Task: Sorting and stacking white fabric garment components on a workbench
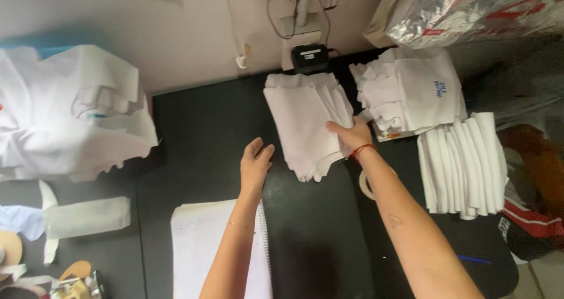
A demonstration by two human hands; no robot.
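Step in hand: a stack of white cut fabric pieces (305, 123) on the black bench (200, 123) is being handled; judged from the hand positions, the top piece is being steadied or lifted at its right edge.

Right hand (351, 135): laid on the right edge of the stack, fingers curled over the top layer; a red cord is worn at the wrist. The grip appears closed on the fabric edge, though the fingertips are partly hidden.

Left hand (254, 164): held flat and open just beside the lower left corner of the stack, fingers apart, nothing held; contact with the cloth cannot be confirmed.

Next move, as judged: a single layer would need to be separated cleanly from those beneath, which calls for a light pinch and a supporting left hand.

Material: thin, soft woven cloth, matt, with uneven fanned edges; the pieces are roughly rectangular.

Adjacent items: a second pile of folded white garments with a small blue mark (411, 90) lies to the right; a row of overlapping white fabric strips (464, 164) lies below it.

Other items: a white spiral-bound notebook (200, 246) lies under the left forearm; a large heap of white cloth (64, 111) is at the far left; a roll of pale tape (365, 184) sits beside the right forearm.
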